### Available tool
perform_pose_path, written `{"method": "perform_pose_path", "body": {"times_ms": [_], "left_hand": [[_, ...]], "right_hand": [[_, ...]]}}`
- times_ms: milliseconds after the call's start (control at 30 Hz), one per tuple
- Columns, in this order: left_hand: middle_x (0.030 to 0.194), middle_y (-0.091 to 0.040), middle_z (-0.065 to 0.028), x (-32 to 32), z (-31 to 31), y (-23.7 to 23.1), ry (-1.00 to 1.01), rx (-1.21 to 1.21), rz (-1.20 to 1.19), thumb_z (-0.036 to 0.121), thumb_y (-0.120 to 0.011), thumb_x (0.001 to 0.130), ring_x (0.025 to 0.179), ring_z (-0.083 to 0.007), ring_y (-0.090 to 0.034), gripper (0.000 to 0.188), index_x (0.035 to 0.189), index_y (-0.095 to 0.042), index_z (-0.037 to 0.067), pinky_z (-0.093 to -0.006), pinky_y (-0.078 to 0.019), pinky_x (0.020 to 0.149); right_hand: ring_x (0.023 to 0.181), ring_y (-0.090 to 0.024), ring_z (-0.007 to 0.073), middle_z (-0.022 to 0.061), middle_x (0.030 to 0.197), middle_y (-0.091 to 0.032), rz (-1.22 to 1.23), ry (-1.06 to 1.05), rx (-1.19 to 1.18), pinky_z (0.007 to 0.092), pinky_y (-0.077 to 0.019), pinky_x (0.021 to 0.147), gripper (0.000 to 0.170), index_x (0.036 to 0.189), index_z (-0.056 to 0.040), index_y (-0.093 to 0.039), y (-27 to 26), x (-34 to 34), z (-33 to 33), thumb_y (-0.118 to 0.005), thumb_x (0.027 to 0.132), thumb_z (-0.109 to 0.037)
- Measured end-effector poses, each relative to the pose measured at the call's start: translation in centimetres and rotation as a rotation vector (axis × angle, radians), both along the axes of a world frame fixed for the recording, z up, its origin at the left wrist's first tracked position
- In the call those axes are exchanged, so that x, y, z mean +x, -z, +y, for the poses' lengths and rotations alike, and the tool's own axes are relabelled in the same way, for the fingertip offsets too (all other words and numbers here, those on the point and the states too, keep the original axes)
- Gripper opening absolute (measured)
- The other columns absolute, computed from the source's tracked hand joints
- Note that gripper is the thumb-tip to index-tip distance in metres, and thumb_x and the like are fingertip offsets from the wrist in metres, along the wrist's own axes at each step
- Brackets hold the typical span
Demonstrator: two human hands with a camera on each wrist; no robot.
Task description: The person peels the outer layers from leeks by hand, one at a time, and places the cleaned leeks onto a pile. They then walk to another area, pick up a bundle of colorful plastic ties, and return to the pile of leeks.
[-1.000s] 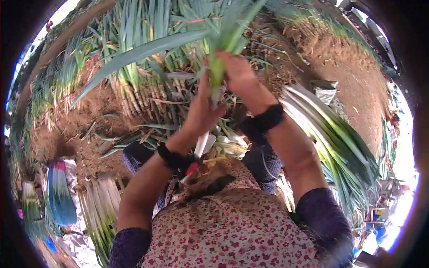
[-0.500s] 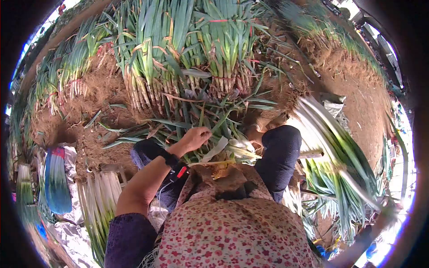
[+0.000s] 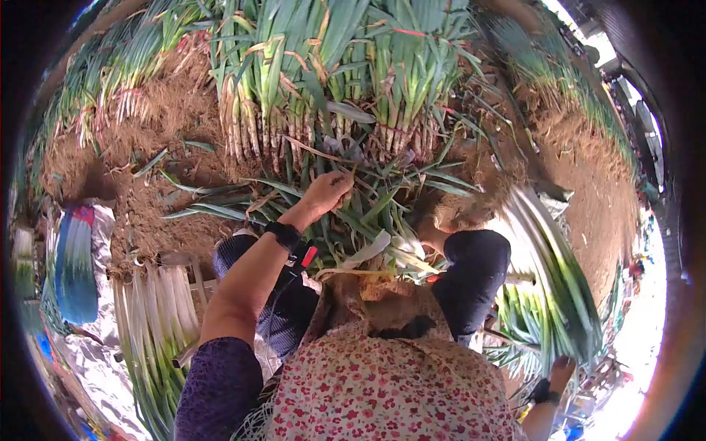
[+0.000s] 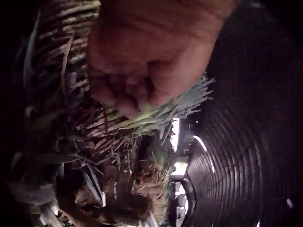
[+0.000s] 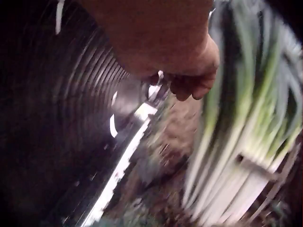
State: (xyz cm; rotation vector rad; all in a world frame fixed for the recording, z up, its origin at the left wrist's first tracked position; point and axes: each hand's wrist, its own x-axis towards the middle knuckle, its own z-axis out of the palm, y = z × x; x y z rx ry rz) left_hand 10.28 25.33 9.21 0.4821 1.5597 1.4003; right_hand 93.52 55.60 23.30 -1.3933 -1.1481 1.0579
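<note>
My left hand (image 3: pixel 323 195) hangs over a heap of loose leek leaves (image 3: pixel 375 209) between the knees. Its fingers are curled in toward the palm in the left wrist view, and nothing shows in their grasp. Out at the lower right, my right hand (image 3: pixel 562 376) is beside the green leaf ends of a stack of trimmed leeks (image 3: pixel 548 257). In the right wrist view the fingers (image 5: pixel 191 87) hang loosely bent, holding nothing, with the white-stemmed leeks (image 5: pixel 246 109) alongside them.
Untrimmed leeks (image 3: pixel 287 81), with roots and dry leaves, stand in rows ahead. Another trimmed pile (image 3: pixel 154 323) lies at the left by a blue-wrapped bundle (image 3: pixel 77 268). Bare soil (image 3: pixel 165 147) shows at left, and a knee (image 3: pixel 478 275) rises beside the right stack.
My right hand has gone from holding a leek before me to the right stack, and has let it go. The left hand dropped from that leek to above the loose leaves.
</note>
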Motion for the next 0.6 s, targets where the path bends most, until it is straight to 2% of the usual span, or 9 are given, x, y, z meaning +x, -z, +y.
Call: {"method": "perform_pose_path", "body": {"times_ms": [33,67,100,167,200,233,400,500,600], "left_hand": [[0.078,-0.056,-0.0043,-0.7,-0.1,0.0,-0.030,0.036,-0.044,0.027,-0.050,0.092,0.058,-0.0082,-0.046,0.025,0.099,-0.054,0.003,-0.0276,-0.0398,0.051],[0.079,-0.056,-0.0041,-1.3,-0.3,0.5,-0.095,0.046,-0.076,0.026,-0.051,0.091,0.059,-0.0083,-0.047,0.025,0.100,-0.054,0.002,-0.0269,-0.0396,0.051],[0.079,-0.056,-0.0038,-1.7,-0.3,1.1,-0.163,0.061,-0.106,0.026,-0.051,0.091,0.059,-0.0083,-0.047,0.026,0.101,-0.054,0.002,-0.0261,-0.0394,0.050],[0.080,-0.056,-0.0033,-2.7,0.0,1.1,-0.320,0.155,-0.134,0.025,-0.051,0.090,0.061,-0.0086,-0.048,0.027,0.104,-0.054,0.002,-0.0246,-0.0392,0.051],[0.079,-0.056,-0.0031,-2.8,0.3,0.0,-0.407,0.223,-0.133,0.025,-0.052,0.090,0.063,-0.0088,-0.049,0.028,0.105,-0.053,0.001,-0.0237,-0.0393,0.051],[0.079,-0.056,-0.0029,-2.8,0.5,-0.5,-0.492,0.281,-0.131,0.024,-0.052,0.090,0.064,-0.0091,-0.050,0.029,0.107,-0.053,0.001,-0.0229,-0.0394,0.052],[0.086,-0.059,-0.0063,-4.0,-0.1,-2.6,-0.687,0.279,0.283,0.014,-0.055,0.085,0.077,-0.0139,-0.056,0.027,0.108,-0.052,-0.001,-0.0272,-0.0455,0.068],[0.086,-0.058,-0.0120,-5.1,-1.4,-3.9,-0.755,0.268,0.544,0.008,-0.055,0.082,0.079,-0.0213,-0.059,0.025,0.105,-0.052,-0.001,-0.0305,-0.0467,0.073],[0.091,-0.057,-0.0149,-6.0,-4.0,-4.6,-0.781,0.289,0.420,0.007,-0.057,0.081,0.086,-0.0257,-0.059,0.025,0.106,-0.052,0.001,-0.0333,-0.0464,0.075]], "right_hand": [[0.085,-0.054,0.0137,0.0050,0.097,-0.058,-0.411,-0.244,0.065,0.0318,-0.0447,0.070,0.030,0.108,-0.0072,-0.054,-0.3,-3.1,6.4,-0.058,0.084,-0.026],[0.089,-0.051,0.0116,0.0023,0.102,-0.056,0.224,-0.151,-0.151,0.0294,-0.0436,0.070,0.029,0.113,-0.0127,-0.054,-3.5,-14.7,8.4,-0.054,0.088,-0.027],[0.095,-0.049,0.0122,0.0026,0.109,-0.052,0.008,-0.325,-0.110,0.0301,-0.0411,0.077,0.033,0.117,-0.0150,-0.052,-5.3,-24.2,8.9,-0.051,0.089,-0.031],[0.100,-0.049,0.0150,0.0039,0.117,-0.049,-0.045,-0.519,-0.158,0.0318,-0.0359,0.087,0.041,0.123,-0.0158,-0.049,-8.6,-44.2,6.3,-0.054,0.086,-0.033],[0.097,-0.051,0.0154,0.0046,0.114,-0.052,-0.059,-0.665,-0.233,0.0300,-0.0405,0.081,0.041,0.123,-0.0129,-0.048,-9.3,-52.4,4.2,-0.057,0.085,-0.026],[0.089,-0.054,0.0142,0.0052,0.103,-0.055,-0.203,-0.898,-0.072,0.0282,-0.0431,0.071,0.046,0.125,-0.0109,-0.045,-9.1,-60.5,-0.8,-0.057,0.085,-0.027],[0.093,-0.060,0.0197,0.0081,0.103,-0.061,-0.394,-1.484,-0.374,0.0335,-0.0466,0.079,0.037,0.116,-0.0062,-0.052,3.7,-85.6,-10.6,-0.055,0.085,-0.025],[0.104,-0.055,0.0173,0.0041,0.116,-0.056,-0.317,-1.541,-0.837,0.0313,-0.0434,0.083,0.037,0.118,-0.0082,-0.051,15.8,-96.2,-18.0,-0.056,0.087,-0.028],[0.093,-0.057,0.0135,-0.0012,0.099,-0.059,-0.149,-1.623,-1.035,0.0319,-0.0462,0.074,0.028,0.113,-0.0111,-0.053,27.6,-102.2,-25.3,-0.053,0.089,-0.026]]}}
